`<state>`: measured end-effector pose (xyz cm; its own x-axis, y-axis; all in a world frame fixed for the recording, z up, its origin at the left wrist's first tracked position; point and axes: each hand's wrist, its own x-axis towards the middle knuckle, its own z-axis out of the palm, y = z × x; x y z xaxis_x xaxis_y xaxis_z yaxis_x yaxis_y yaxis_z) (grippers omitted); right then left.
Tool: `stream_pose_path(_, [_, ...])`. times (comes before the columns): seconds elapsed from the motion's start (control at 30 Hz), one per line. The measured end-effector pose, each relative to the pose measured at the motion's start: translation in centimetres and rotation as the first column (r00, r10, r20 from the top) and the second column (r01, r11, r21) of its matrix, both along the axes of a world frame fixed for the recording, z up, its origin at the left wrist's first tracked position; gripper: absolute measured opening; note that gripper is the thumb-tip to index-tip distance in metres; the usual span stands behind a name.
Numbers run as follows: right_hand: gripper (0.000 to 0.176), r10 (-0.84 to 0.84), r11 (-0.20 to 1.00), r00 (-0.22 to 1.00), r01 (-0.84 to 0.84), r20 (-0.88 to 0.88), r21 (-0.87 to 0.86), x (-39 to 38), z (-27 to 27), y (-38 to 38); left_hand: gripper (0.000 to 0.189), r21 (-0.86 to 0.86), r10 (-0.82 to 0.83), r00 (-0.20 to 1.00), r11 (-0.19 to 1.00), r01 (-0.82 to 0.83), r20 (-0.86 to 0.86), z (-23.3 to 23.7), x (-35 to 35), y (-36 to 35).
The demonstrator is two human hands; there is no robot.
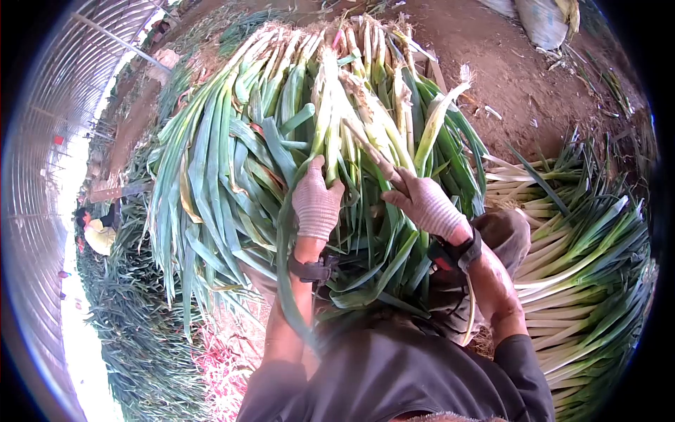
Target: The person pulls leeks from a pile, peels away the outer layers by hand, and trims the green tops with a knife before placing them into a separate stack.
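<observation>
A thick heap of leeks [232, 151] lies in front of me, with rooted white ends at the far side and green leaves hanging toward my lap. My left hand [316, 200], in a pale knit glove, is closed around a leek [325, 116] near where white turns to green. A long leaf trails from it down past my wrist. Gloved as well, my right hand [425, 205] is closed on a brownish, dry-looking leek stalk [376, 158] that slants up to the left. Another leek [437, 126] sticks out to the right of it.
Cleaned-looking leeks [562, 302] with white stems lie piled at my right. More green leaves [148, 337] cover the ground at left, beside pink strips [223, 369]. A person [98, 232] is at the far left. A sack [545, 21] rests on the soil at upper right.
</observation>
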<state>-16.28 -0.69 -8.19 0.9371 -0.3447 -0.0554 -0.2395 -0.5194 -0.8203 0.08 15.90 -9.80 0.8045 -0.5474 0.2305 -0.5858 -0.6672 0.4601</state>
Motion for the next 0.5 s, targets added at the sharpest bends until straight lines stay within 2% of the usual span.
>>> stream_pose_path(0.1, [0.048, -0.023, 1.0, 1.0, 0.023, -0.01, -0.009, 2.4, -0.1, -1.3, 0.047, -0.213, -0.049, 0.99, 0.977, 0.02, -0.133, -0.1, 0.1, 0.1])
stream_pose_path(0.2, [0.048, -0.081, 0.997, 0.996, 0.081, 0.032, 0.016, 3.0, -1.0, -1.7, 0.048, -0.14, -0.067, 0.996, 0.988, 0.058, -0.066, 0.5, -1.6, -0.5])
stream_pose_path(0.27, [0.049, -0.104, 0.994, 0.994, 0.104, 0.016, 0.02, 2.2, -0.6, -1.3, 0.053, 0.067, -0.039, 0.999, 0.997, 0.041, -0.03, 0.1, -2.0, -0.9])
stream_pose_path(0.3, [0.05, 0.005, 1.0, 1.0, -0.004, 0.013, -0.023, 1.6, -0.1, -0.9, 0.055, 0.151, -0.021, 0.997, 0.988, 0.031, -0.069, 0.1, -2.1, -1.1])
stream_pose_path(0.33, [0.051, 0.046, 0.998, 0.996, -0.043, -0.077, 0.043, 0.8, -0.5, -0.7, 0.058, 0.236, -0.003, 0.994, 0.971, 0.029, -0.107, 0.1, -2.1, -1.4])
stream_pose_path(0.37, [0.051, 0.03, 0.995, 0.999, -0.033, 0.034, 0.095, 0.2, -0.8, -0.3, 0.061, 0.247, -0.018, 0.991, 0.968, 0.05, -0.132, 0.1, -2.1, -1.7])
stream_pose_path(0.43, [0.051, -0.019, 0.989, 0.997, 0.008, 0.073, 0.146, -0.5, -1.1, 0.4, 0.067, 0.267, -0.032, 0.983, 0.96, 0.08, -0.179, 0.1, -1.9, -2.1])
stream_pose_path(0.5, [0.051, -0.075, 0.987, 0.997, 0.076, -0.014, 0.145, -1.1, -1.5, 0.6, 0.072, 0.327, -0.014, 0.989, 0.943, 0.062, -0.149, -0.4, -2.1, -2.9])
